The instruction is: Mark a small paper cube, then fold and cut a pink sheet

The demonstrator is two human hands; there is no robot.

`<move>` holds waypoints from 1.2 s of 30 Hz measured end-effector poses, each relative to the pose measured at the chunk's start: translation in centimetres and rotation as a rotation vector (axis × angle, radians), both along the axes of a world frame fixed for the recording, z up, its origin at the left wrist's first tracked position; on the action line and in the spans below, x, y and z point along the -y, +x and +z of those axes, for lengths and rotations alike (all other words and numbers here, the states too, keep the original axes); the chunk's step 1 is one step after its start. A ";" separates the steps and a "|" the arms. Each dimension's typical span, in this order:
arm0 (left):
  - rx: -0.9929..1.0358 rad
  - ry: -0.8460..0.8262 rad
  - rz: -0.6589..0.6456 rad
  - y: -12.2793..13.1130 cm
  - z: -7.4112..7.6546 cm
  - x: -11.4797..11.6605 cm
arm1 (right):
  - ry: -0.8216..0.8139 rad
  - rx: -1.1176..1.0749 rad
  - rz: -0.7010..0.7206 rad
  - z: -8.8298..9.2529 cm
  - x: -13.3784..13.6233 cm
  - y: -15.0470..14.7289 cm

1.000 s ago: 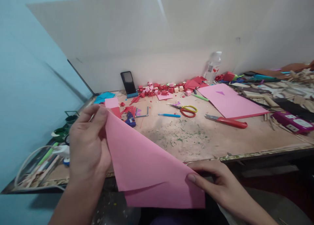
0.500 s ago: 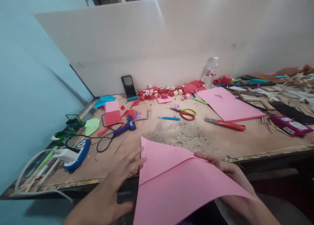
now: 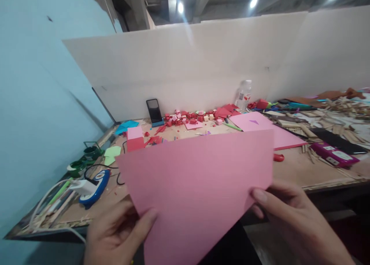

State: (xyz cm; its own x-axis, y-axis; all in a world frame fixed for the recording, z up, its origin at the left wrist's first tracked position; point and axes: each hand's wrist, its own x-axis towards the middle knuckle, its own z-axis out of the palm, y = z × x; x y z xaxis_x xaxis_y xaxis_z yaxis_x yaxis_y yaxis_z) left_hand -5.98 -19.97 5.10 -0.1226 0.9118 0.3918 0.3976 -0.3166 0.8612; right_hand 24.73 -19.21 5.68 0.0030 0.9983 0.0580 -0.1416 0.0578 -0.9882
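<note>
at the far left of the bench (image 3: 291, 168), a blue and white device (image 3: 93, 184) with a cable lies near two green cups (image 3: 86, 159).

your left hand (image 3: 115, 234) holds the lower left edge of the pink paper sheet (image 3: 199, 188). the grip is a pinch: the thumb (image 3: 144, 222) lies on the face toward you, and the fingers are behind the sheet, out of view.

the sheet stands upright in the air between you and the bench, over the near bench edge, and touches nothing else. its long axis runs left to right, and the top edge rises slightly toward the right. the lower part narrows downward and leaves the frame between your two hands. from either grip the bulk of the sheet lies up and inward.

behind the sheet, against the back wall, stand a phone (image 3: 154, 110), a scatter of red and pink foam cubes (image 3: 187, 118) and a water bottle (image 3: 243, 95).

your right hand (image 3: 289, 218) holds the lower right corner of the sheet, thumb (image 3: 260, 196) on the near face and fingers curled behind. both hands are closed on the sheet, with neither nearer than the other.

to the right, a second pink sheet (image 3: 286, 139) lies flat on the bench. a red tool handle (image 3: 278, 157) shows just past the held sheet's right edge. beyond lie a purple box (image 3: 332, 156) and a heap of wooden sticks (image 3: 347, 107).
</note>
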 end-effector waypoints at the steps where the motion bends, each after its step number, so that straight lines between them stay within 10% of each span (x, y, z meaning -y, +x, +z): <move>1: 0.053 -0.086 -0.081 0.3 0.2 -0.5 | -0.009 0.021 0.060 -0.4 -0.4 0.0; 12: 0.336 -0.389 -0.179 1.0 -4.8 -4.0 | -0.165 -0.072 0.209 -5.8 -3.4 0.2; 20: 0.467 -0.405 -0.195 0.3 -3.8 -2.2 | -0.116 0.114 0.185 -6.7 -2.8 1.9; 28: 0.416 -0.441 -0.143 1.9 -3.3 -2.0 | 0.270 0.177 0.263 -5.1 -1.9 0.9; 36: 0.140 -0.410 -0.169 0.3 -4.3 -2.3 | 0.137 0.244 0.154 -6.6 -1.1 1.8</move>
